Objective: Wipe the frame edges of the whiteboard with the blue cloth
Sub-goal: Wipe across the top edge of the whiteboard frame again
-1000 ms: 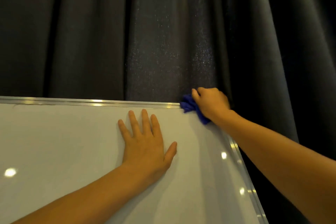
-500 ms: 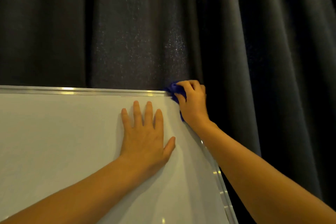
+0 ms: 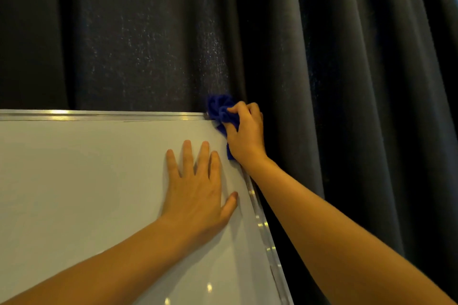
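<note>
The whiteboard [image 3: 86, 193] fills the lower left, with a silver metal frame along its top edge [image 3: 99, 115] and down its right edge [image 3: 262, 228]. My right hand [image 3: 246, 136] is closed around the bunched blue cloth [image 3: 220, 109] and presses it onto the board's upper right corner. The cloth covers the corner itself, and a strip of it hangs under my palm. My left hand [image 3: 198, 190] lies flat on the white surface just below the corner, fingers spread, holding nothing.
A dark grey pleated curtain [image 3: 347, 82] hangs close behind the board and fills the whole background. Light reflections dot the board's lower surface and frame.
The view has shifted slightly and my right hand has turned at the corner, so the cloth now bunches up over the top of the corner. My left hand stays flat on the board.
</note>
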A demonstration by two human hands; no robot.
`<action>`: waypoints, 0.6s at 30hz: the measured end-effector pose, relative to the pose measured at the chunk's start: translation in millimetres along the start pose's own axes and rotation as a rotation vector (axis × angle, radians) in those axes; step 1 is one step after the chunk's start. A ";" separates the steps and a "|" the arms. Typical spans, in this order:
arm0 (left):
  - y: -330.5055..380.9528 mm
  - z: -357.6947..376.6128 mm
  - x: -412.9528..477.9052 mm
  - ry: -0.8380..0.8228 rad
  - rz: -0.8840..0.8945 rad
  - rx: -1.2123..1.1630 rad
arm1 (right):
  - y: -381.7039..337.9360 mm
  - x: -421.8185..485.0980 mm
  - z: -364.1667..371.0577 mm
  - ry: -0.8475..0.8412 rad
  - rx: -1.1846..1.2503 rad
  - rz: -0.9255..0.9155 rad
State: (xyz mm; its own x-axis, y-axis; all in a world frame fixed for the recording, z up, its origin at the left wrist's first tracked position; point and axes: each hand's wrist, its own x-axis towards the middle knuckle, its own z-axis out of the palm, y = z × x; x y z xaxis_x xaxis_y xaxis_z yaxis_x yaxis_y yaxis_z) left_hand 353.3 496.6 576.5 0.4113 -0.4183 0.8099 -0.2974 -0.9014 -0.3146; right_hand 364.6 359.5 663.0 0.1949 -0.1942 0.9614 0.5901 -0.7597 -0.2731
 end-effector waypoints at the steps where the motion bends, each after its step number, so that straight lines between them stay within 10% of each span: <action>1: -1.1 -0.1 -0.1 0.000 0.001 -0.012 | 4.1 -14.8 -2.0 -0.004 -0.025 -0.023; 7: -11.5 2.9 -20.6 -0.075 0.036 -0.010 | 17.9 -146.6 -33.5 -0.013 0.038 0.063; 11: -14.8 -7.5 -47.4 -0.162 0.067 -0.125 | -7.5 -168.6 -62.1 0.009 0.235 0.471; 18: -6.1 -77.5 -108.3 -0.130 0.079 -0.955 | -101.3 -203.4 -118.0 -0.250 0.839 1.064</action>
State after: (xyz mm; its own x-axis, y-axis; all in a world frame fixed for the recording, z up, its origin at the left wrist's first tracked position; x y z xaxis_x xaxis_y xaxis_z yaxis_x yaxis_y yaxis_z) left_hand 243.8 556.1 529.1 0.4346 -0.5348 0.7247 -0.8800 -0.4235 0.2152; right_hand 172.7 402.8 499.1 0.9275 -0.2572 0.2713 0.3434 0.2991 -0.8903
